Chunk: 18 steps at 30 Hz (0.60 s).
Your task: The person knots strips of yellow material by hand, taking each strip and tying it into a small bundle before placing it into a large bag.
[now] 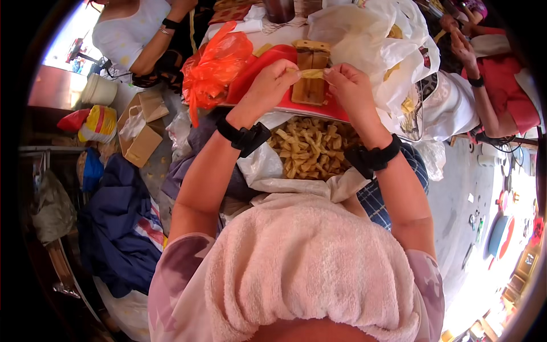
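Observation:
A short pale yellow strip, apparently tofu skin (312,74), stretches between my two hands over the table. Its left end is pinched in the fingertips of my left hand (274,80), and my right hand (346,80) pinches the other end. Directly beneath the strip, a wooden block with a groove down its middle (308,93) lies on a red mat (250,80). On my lap, under my wrists, a white plastic bag (265,165) gapes around a heap of small yellowish folded or knotted pieces (310,145).
An orange-red plastic bag (219,62) lies left of the mat. Large white plastic bags (364,34) with yellow strips cover the table's right side. People sit at the far left (128,37) and far right (507,85). A cardboard box (141,137) stands on the left floor.

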Motion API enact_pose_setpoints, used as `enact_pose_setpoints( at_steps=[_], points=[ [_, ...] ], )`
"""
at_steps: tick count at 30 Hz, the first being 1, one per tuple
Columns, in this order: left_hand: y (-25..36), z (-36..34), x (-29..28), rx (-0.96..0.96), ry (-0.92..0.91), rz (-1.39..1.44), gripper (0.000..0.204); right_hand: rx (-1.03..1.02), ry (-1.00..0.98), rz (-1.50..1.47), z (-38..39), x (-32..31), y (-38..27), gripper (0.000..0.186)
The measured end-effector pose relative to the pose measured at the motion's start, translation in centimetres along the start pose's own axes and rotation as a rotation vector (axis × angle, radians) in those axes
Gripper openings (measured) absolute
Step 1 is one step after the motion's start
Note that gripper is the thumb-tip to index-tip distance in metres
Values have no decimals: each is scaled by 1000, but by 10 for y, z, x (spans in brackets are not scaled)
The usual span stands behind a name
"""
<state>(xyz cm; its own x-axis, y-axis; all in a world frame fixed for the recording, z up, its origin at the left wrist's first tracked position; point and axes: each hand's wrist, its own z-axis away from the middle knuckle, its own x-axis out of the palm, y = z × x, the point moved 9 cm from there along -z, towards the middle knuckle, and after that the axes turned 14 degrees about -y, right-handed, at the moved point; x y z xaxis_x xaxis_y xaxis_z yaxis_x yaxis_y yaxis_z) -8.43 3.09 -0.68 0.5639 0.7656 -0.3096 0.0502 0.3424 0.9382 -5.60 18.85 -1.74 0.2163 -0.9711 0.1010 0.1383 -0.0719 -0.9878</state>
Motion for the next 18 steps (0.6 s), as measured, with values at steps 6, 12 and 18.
enact_pose_setpoints(
  at_steps=[6, 12, 18],
  points=[
    [-9, 0, -2, 49, 104, -390, 20, -191, 229, 903, 15, 4, -16, 16],
    [-9, 54, 29, -19, -115, 74, 23, -322, 179, 577, 79, 13, -51, 10],
    [-33, 80, 69, -36, -231, 262, 22, -850, 420, -2, 161, -40, -126, 16]
  ],
)
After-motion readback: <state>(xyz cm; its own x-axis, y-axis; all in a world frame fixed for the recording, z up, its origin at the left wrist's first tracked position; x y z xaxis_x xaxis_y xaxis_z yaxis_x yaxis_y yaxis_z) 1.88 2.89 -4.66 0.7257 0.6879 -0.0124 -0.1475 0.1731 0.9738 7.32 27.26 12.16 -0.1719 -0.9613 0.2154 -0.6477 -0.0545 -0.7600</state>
